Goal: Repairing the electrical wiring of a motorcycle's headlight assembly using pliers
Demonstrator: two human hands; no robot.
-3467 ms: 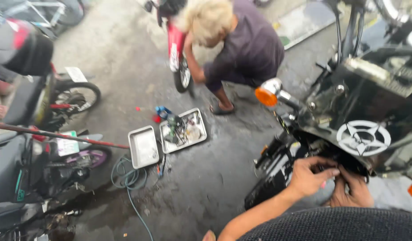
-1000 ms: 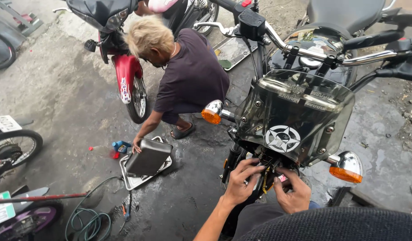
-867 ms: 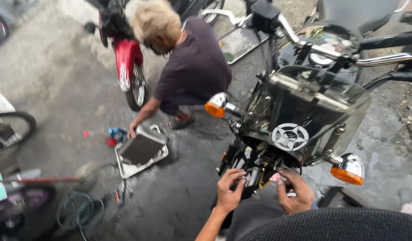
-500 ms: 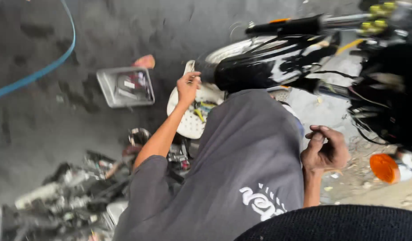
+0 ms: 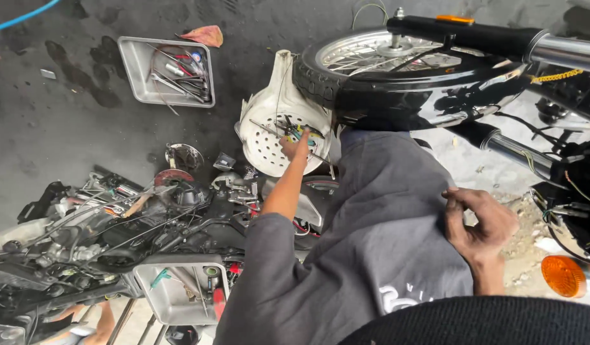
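Observation:
My left hand (image 5: 295,145) stretches out from a grey sleeve into a white perforated basket (image 5: 264,142) on the ground. Its fingertips are among the thin tools (image 5: 299,133) lying there, one with a yellow handle. Whether the fingers grip anything is hidden. My right hand (image 5: 480,223) rests against my grey shirt (image 5: 384,217) with the fingers curled in; nothing shows in it. The basket sits just left of the motorcycle's front wheel (image 5: 384,54) and black fender (image 5: 429,96).
A grey metal tray (image 5: 134,80) of tools lies on the wet concrete, with a red rag (image 5: 204,35) beyond it. Dismantled engine parts and cables (image 5: 116,223) are piled at left, above a second tray (image 5: 173,297). An orange turn signal (image 5: 563,275) sits at right.
The view swung from the motorcycle's headlamp down to the ground on the left. Both hands left the wiring under the headlamp. My left hand reached out and sank into the white basket.

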